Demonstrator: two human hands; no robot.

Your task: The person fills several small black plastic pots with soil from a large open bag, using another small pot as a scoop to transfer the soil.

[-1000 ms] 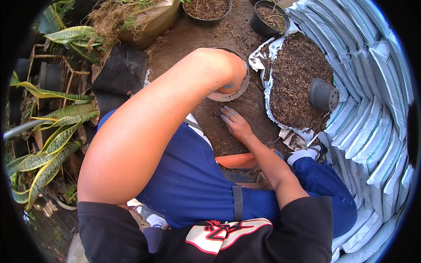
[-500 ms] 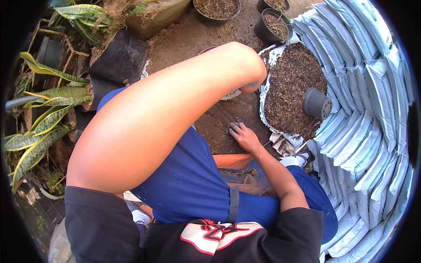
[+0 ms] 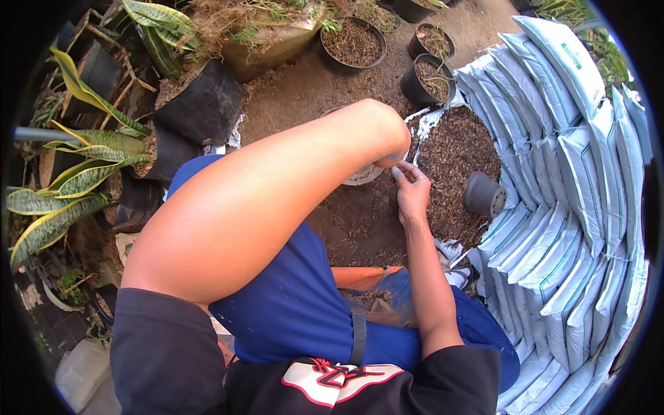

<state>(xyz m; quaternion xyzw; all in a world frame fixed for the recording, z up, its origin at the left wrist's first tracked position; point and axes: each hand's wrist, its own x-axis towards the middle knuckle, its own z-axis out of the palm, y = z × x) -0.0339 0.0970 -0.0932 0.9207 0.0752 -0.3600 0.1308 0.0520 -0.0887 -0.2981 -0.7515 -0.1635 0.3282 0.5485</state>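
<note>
At the frame's centre, my right hand [image 3: 413,190] has come up from the soil to the rim of the pale pot [image 3: 364,173], fingers pinched on it. My left hand is hidden behind my forearm, grip untellable. The black pot [image 3: 484,196] lies unmoved on the soil heap [image 3: 453,149].

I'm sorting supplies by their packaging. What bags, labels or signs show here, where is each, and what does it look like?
Stacked sacks: along the right side, overlapping in a curved row; flat, pillow-shaped, white with teal print.
Opened sack: on the ground before the right hand; white edges folded back, brown mulch piled on it.
Black grow bags: upper left, soft, unmarked.
No signs or screens.
</note>
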